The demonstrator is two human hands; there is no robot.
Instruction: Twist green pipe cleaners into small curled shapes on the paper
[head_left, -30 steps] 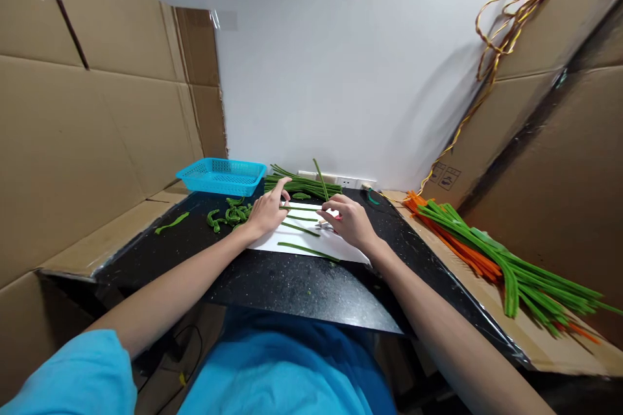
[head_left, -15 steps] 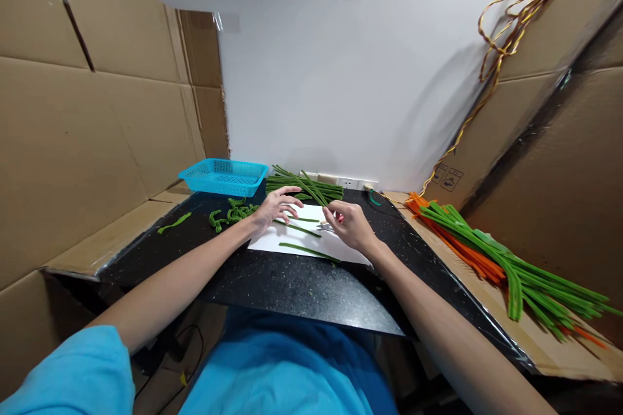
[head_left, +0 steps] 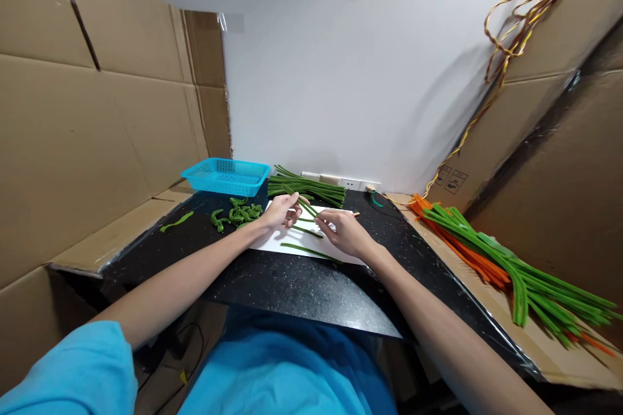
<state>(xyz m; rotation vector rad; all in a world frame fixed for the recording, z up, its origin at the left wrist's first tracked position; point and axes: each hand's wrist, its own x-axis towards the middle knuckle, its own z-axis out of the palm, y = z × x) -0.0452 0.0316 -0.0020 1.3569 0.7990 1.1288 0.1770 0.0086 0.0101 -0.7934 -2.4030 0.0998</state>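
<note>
Above a white sheet of paper [head_left: 272, 243], my left hand [head_left: 281, 213] is closed on a few dark green pipe cleaners [head_left: 307, 207]. The thumb and fingers of my right hand [head_left: 341, 228] pinch their lower right end. Several cut green pipe cleaner pieces [head_left: 311, 250] lie on the sheet below both hands. Left of my left hand sits a heap of curled green pipe cleaner shapes [head_left: 243, 213]. Behind the hands rests a bundle of long dark green pipe cleaners [head_left: 316, 190]. Scissors beside my right hand are mostly hidden.
A blue perforated basket [head_left: 226, 176] stands at the back left of the black table [head_left: 292, 285]. One flat green piece [head_left: 176, 221] lies at the left. Brighter green stems [head_left: 530, 279] and orange stems [head_left: 479, 262] lie on cardboard at the right. Cardboard walls [head_left: 121, 110] flank the table.
My left hand has gone from spread fingers to closing on the pipe cleaners. Their far ends have come down from the bundle to lie between both hands.
</note>
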